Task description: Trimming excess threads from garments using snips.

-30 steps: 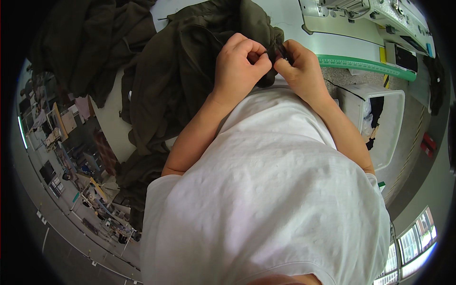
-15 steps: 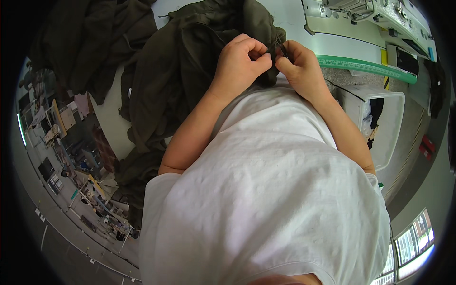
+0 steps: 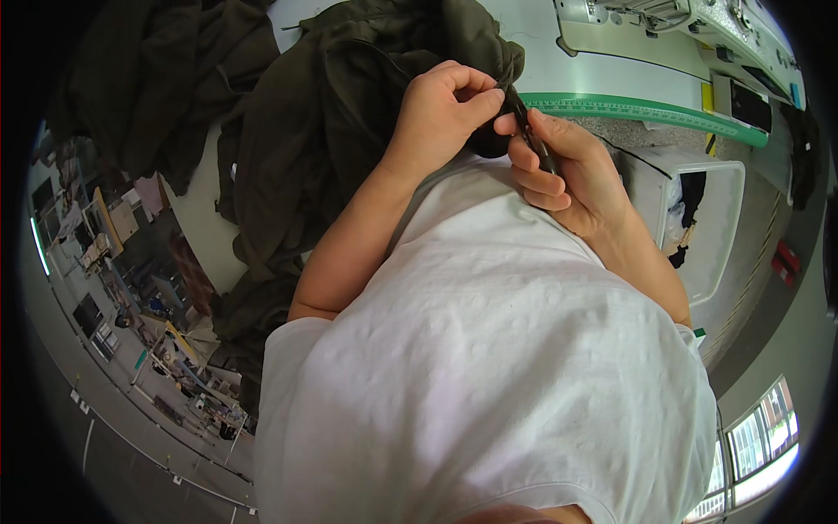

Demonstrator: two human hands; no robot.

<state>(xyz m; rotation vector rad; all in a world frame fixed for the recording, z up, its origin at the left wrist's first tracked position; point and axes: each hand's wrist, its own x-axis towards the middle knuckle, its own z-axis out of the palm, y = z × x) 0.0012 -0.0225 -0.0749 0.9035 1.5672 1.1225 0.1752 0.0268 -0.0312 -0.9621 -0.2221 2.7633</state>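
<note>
A dark olive garment (image 3: 349, 113) lies bunched on the table and hangs over its near edge. With thumb and forefinger, my left hand (image 3: 447, 109) pinches a bit of its edge at the right end. My right hand (image 3: 572, 170), just to the right, has its fingers wrapped round a slim dark tool (image 3: 534, 140) shaped like thread snips. The tool's upper end meets the cloth beside my left fingertips; whether its tips are parted is too small to tell.
A sewing machine (image 3: 690, 17) stands at the far right, behind a green ruler strip (image 3: 646, 108) along the table edge. Below that is a white plastic bin (image 3: 736, 201) with dark cloth inside. More dark garments (image 3: 166, 79) are heaped at the left.
My right hand has moved down and right, turning so that the dark tool along its fingers now shows. My left hand stays almost in place, pinching the cloth.
</note>
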